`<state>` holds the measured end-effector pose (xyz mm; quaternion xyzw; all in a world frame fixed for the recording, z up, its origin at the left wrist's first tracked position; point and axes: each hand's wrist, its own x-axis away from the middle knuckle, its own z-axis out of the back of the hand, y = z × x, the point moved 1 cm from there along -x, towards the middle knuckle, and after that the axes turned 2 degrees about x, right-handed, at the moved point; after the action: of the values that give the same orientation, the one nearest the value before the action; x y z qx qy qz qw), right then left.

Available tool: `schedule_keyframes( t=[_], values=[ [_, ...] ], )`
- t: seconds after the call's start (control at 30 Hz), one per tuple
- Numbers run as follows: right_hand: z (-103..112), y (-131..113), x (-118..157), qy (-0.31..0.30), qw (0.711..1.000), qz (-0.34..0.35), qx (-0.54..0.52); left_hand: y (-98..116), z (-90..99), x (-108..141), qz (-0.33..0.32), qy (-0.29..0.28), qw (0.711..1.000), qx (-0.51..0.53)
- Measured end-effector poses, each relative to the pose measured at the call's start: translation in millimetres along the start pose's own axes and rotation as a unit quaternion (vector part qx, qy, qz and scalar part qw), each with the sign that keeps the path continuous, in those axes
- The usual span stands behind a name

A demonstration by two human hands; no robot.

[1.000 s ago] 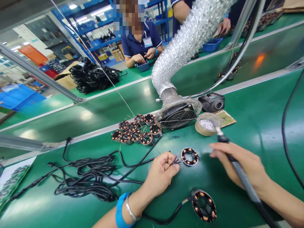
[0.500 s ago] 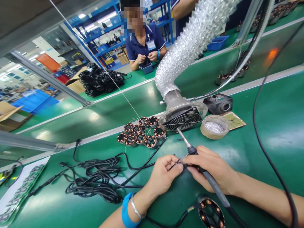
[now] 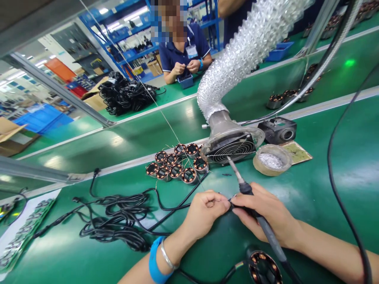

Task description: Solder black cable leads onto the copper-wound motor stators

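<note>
My right hand (image 3: 271, 215) is wrapped round a soldering iron (image 3: 245, 188), its metal tip pointing up and away toward a small fan. The thumb and forefinger of that hand meet near the fingertips of my left hand (image 3: 201, 215). My left hand is closed in a pinch, with a small dark piece between the two hands; its kind is too small to make out. Below my right hand lies a copper-wound motor stator (image 3: 264, 267), partly cut off by the frame edge. A black cable with coloured wires (image 3: 239, 265) runs from it toward my left wrist.
Several wound stators (image 3: 176, 170) stand behind my hands, left of the fan (image 3: 232, 150) under a foil duct (image 3: 219, 85). A bowl of silvery bits (image 3: 272, 170) sits at the right. Coiled black cables (image 3: 115, 213) lie left. A co-worker (image 3: 185, 51) sits across the bench.
The view has shifted slightly. My hands stay close together, and the dark strand seen at my left fingertips is now mostly hidden. A light on the back panel turned from orange to green.
</note>
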<state>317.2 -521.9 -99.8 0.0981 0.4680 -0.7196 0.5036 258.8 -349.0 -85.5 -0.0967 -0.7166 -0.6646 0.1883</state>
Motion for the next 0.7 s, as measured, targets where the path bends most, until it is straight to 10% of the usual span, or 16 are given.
schedule_keyframes(
  t=[0.4, 0.7],
  values=[
    [0.7, -7.2, -9.2, -0.042, 0.997, -0.061, -0.001, -6.6, 5.1, 10.7, -0.151, 0.027, 0.963, -0.223],
    [-11.9, -4.4, 8.7, 0.028, 0.994, -0.030, 0.099, -9.0, -24.9, 39.7, -0.229, 0.043, 0.926, -0.297]
  ],
)
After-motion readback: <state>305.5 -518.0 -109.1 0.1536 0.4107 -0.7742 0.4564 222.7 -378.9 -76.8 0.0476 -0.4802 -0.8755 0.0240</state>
